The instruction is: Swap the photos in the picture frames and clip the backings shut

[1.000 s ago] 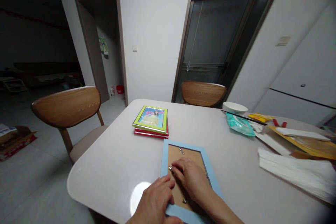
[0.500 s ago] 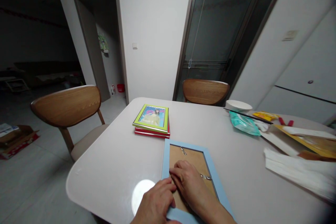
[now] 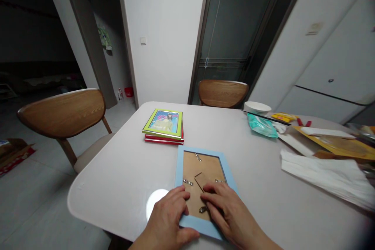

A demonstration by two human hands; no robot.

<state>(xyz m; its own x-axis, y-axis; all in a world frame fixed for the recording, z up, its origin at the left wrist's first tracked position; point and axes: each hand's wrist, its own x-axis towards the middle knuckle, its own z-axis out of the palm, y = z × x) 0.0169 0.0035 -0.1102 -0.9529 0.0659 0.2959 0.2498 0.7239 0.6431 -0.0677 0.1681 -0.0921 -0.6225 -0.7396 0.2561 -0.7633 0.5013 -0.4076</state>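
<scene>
A light blue picture frame (image 3: 179,164) lies face down on the white table (image 3: 123,172), its brown backing board (image 3: 193,168) and small metal clips showing. My left hand (image 3: 168,218) rests on the frame's near left edge, fingers curled against the backing. My right hand (image 3: 227,211) lies flat on the backing's near right part, fingertips close to a metal clip. Neither hand lifts anything.
A stack of frames (image 3: 164,125), green on top of red, lies beyond the blue one. At the right are a wipes packet (image 3: 261,125), a white bowl (image 3: 257,107), white paper (image 3: 325,174) and yellow card. Two wooden chairs (image 3: 63,117) stand at the table's left and far side.
My right hand has slid toward me down the backing, uncovering the stand flap and side clips. The view has shifted a little left and nearer.
</scene>
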